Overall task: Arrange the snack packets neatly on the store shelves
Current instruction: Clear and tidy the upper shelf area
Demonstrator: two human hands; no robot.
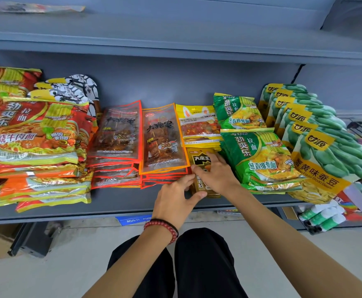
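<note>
A small brown-and-black snack packet [200, 161] lies on the grey shelf [122, 203] between the orange-edged skewer packets [165, 138] and the green noodle packs [259, 158]. My right hand [216, 175] lies on top of it with fingers spread. My left hand [175, 201], with a red bead bracelet at the wrist, pinches the packet's lower left edge between thumb and fingers. Behind it sits a yellow candy packet [198, 123].
Red noodle packs [34, 134] fill the left side, with zebra-print packets [72, 89] behind them. Green broad-bean bags [317, 143] stand at the right end. A second skewer stack [115, 134] lies left of centre. An upper shelf [175, 39] overhangs. Boxes sit on the floor below.
</note>
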